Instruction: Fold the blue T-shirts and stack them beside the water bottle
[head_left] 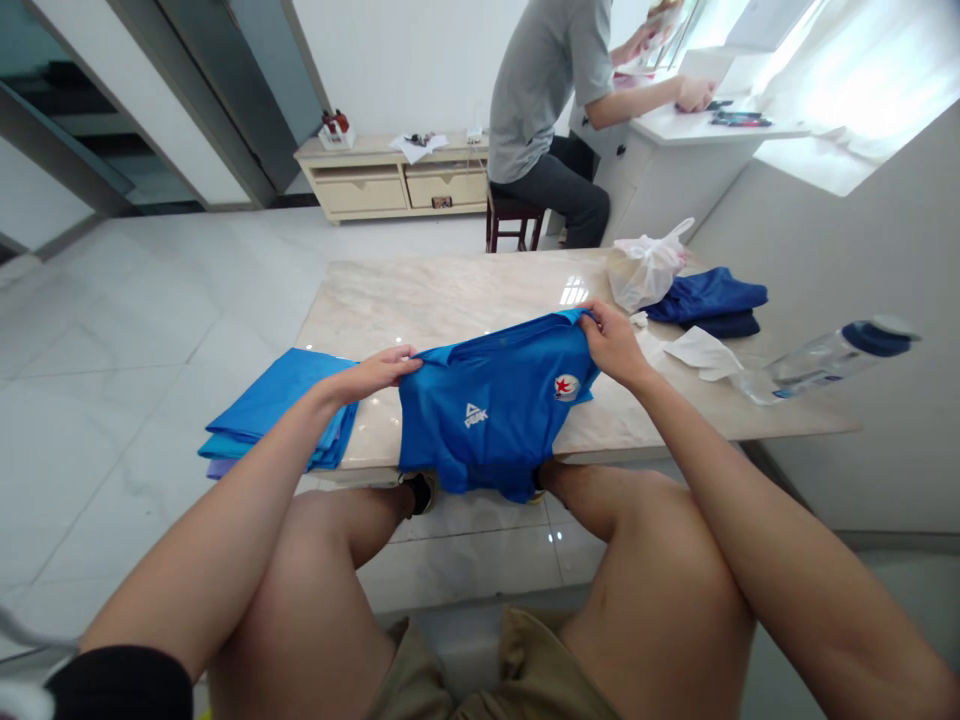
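The blue shirt (pixel 499 410) is held up between the person's two hands over the near side of the marble-patterned worktop (pixel 420 290), its upper edge drawn fairly taut from one grip to the other. The left hand (pixel 386 368) pinches the upper corner at the shirt's left end, thumb and fingers closed on the cloth, with the back of the hand facing up. The right hand (pixel 611 345) pinches the opposite upper corner, slightly farther from the body, so the upper edge slopes. All of the shirt's main panel lies between and below the two grips; its lower part hangs in loose folds past the near edge of the worktop, between the person's knees. White lettering sits near the middle of the panel, and a round badge with a red star lies just below the right grip. A pile of folded clothes (pixel 277 400) rests at the left end of the worktop, partly behind the left forearm. Beyond the right hand stand a white plastic bag (pixel 637 275) and dark blue clothes (pixel 716 295), touching; nearer are a crumpled tissue (pixel 701 350) and a clear bottle (pixel 810 362) with a blue lid.
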